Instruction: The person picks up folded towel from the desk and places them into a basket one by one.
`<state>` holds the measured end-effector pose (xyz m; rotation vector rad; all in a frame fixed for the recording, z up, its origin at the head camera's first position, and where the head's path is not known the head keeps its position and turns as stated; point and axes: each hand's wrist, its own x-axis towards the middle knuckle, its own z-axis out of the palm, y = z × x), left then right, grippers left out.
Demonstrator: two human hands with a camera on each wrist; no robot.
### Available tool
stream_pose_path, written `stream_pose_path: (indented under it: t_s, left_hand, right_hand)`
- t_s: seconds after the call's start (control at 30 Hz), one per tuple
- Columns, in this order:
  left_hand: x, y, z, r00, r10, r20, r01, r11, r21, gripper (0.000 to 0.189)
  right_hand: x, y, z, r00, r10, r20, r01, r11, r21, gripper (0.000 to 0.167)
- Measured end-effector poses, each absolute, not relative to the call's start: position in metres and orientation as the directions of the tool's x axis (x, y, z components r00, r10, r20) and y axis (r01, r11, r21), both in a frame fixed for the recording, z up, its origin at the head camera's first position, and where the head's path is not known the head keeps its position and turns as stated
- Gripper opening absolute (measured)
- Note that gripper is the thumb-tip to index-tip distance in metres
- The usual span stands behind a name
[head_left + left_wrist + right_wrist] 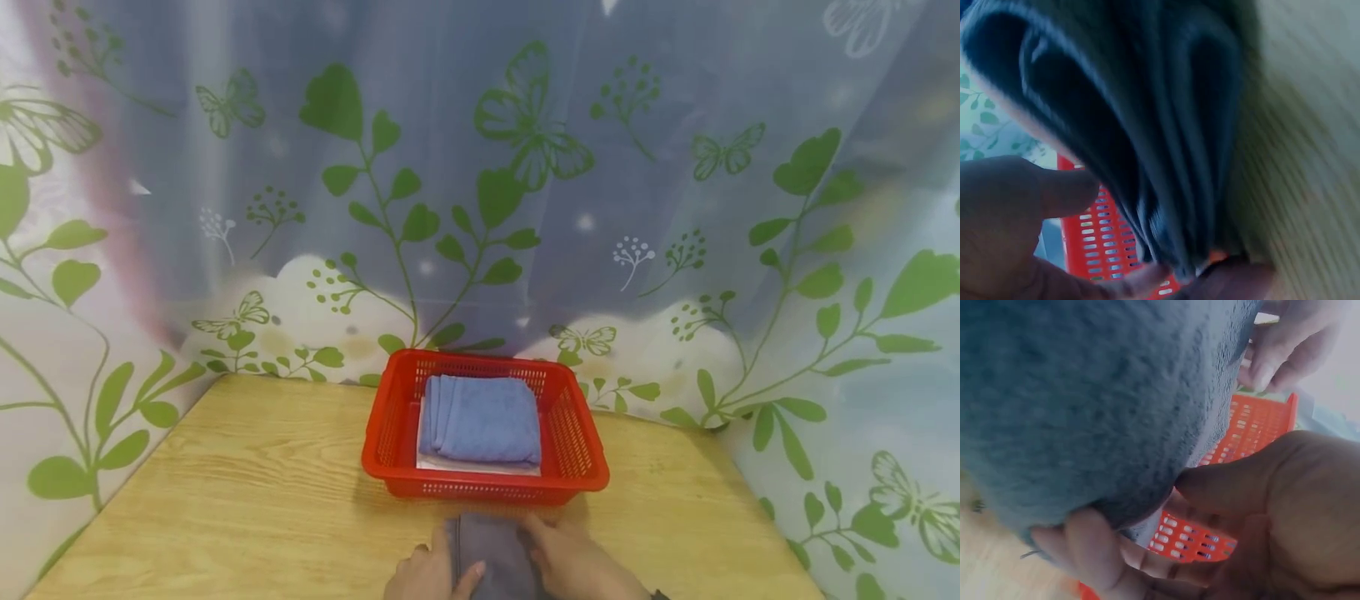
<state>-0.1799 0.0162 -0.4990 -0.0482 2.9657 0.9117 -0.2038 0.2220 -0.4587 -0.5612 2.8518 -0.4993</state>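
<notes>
A folded dark grey towel (495, 554) lies at the near edge of the head view, in front of a red plastic basket (375, 446). My left hand (422, 573) grips the towel's left side, thumb over the top. On the opposite side, my right hand (581, 560) holds it with curled fingers. Stacked fold layers of the towel (1154, 125) show in the left wrist view, and its fuzzy face (1085, 412) fills much of the right wrist view. Inside the basket sits a folded blue towel (487, 417) on top of a whitish folded cloth (476, 468).
The basket stands near the back of a wood-grain table (247, 483). Behind it hangs a curtain (450, 167) printed with green leaves and butterflies, which also lines both sides of the table.
</notes>
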Motion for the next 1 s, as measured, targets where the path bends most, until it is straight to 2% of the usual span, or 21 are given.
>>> stream_pose_path:
  t_s: [0.07, 0.17, 0.3, 0.4, 0.5, 0.7, 0.8, 0.9, 1.0]
  left_hand:
    - [-0.181, 0.017, -0.502, -0.995, -0.046, -0.086, -0.088, 0.807, 0.585, 0.063]
    - [-0.182, 0.016, -0.503, -0.986, -0.074, -0.148, -0.149, 0.781, 0.607, 0.068]
    - [-0.184, 0.013, -0.504, -0.974, -0.098, -0.207, -0.208, 0.757, 0.62, 0.071]
    - [-0.183, 0.01, -0.504, -0.972, -0.108, -0.207, -0.217, 0.749, 0.627, 0.07]
    - [-0.183, 0.009, -0.503, -0.966, -0.099, -0.24, -0.232, 0.747, 0.623, 0.068]
    - [-0.187, 0.006, -0.499, -0.956, -0.039, -0.291, -0.228, 0.723, 0.652, 0.06]
    - [-0.188, 0.005, -0.499, -0.941, -0.02, -0.338, -0.248, 0.719, 0.649, 0.056]
    - [-0.188, 0.003, -0.5, -0.937, -0.006, -0.35, -0.248, 0.717, 0.651, 0.054]
    - [-0.188, 0.002, -0.503, -0.949, 0.008, -0.317, -0.217, 0.71, 0.67, 0.054]
  right_hand:
    - [-0.201, 0.221, -0.458, -0.912, -0.389, -0.131, -0.313, 0.865, -0.392, 0.034]
    - [-0.197, 0.219, -0.457, -0.916, -0.342, -0.211, -0.201, 0.845, -0.496, 0.053]
    - [-0.195, 0.216, -0.461, -0.935, -0.253, -0.248, -0.065, 0.811, -0.581, 0.063]
    - [-0.198, 0.215, -0.467, -0.955, -0.151, -0.254, 0.027, 0.811, -0.584, 0.067]
    - [-0.201, 0.215, -0.471, -0.949, -0.072, -0.308, 0.13, 0.799, -0.587, 0.083]
    - [-0.203, 0.218, -0.474, -0.93, -0.07, -0.36, 0.183, 0.761, -0.623, 0.096]
    - [-0.199, 0.219, -0.475, -0.905, -0.079, -0.417, 0.255, 0.685, -0.682, 0.09]
    - [-0.195, 0.22, -0.477, -0.882, -0.097, -0.462, 0.305, 0.63, -0.715, 0.07]
    - [-0.193, 0.223, -0.479, -0.877, -0.137, -0.461, 0.3, 0.594, -0.747, 0.054]
